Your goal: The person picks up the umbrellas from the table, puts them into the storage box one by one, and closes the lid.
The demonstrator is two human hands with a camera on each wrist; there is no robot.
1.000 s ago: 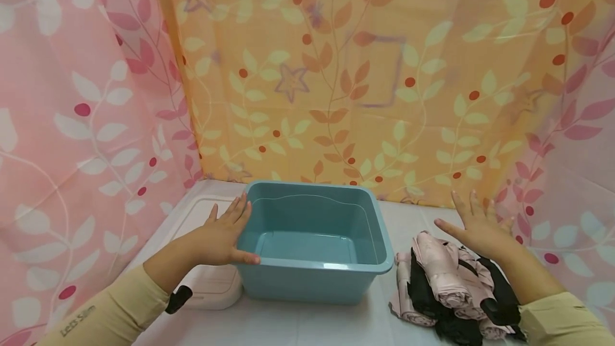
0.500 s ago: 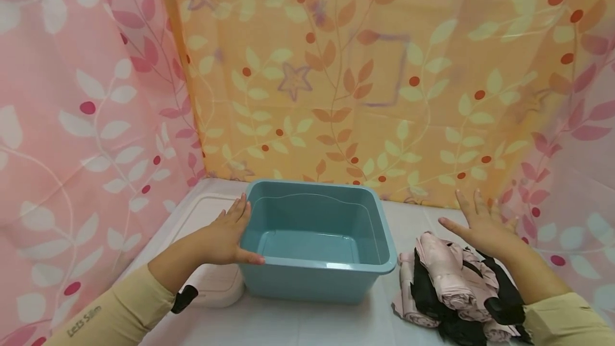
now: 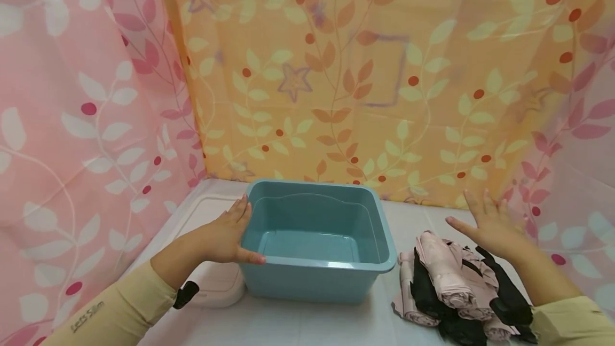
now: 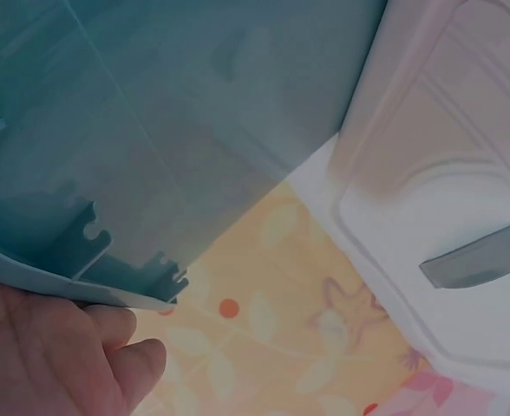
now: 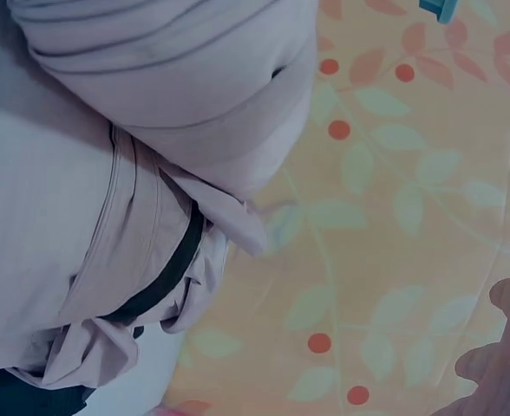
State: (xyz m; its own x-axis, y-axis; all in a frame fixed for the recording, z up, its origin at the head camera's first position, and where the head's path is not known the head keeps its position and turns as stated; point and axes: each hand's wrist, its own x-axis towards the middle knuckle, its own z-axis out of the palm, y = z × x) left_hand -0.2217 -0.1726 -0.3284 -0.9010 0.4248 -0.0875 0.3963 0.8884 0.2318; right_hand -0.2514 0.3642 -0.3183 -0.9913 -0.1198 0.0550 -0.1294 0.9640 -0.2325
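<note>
An empty teal plastic tub (image 3: 314, 239) stands on the white table. My left hand (image 3: 223, 236) lies flat against its left wall (image 4: 151, 165), thumb along the front rim and fingers straight. A pile of pink and black folded cloth (image 3: 454, 287) lies right of the tub, and shows large in the right wrist view (image 5: 125, 173). My right hand (image 3: 490, 223) hovers above the back of that pile with fingers spread and holds nothing.
A white lid (image 3: 211, 282) lies flat on the table left of the tub, under my left forearm, also seen in the left wrist view (image 4: 446, 217). Orange and pink leaf-print curtains (image 3: 336, 68) close in the back and both sides.
My right hand has drifted slightly to the right and farther above the cloth pile. The left hand stays against the tub.
</note>
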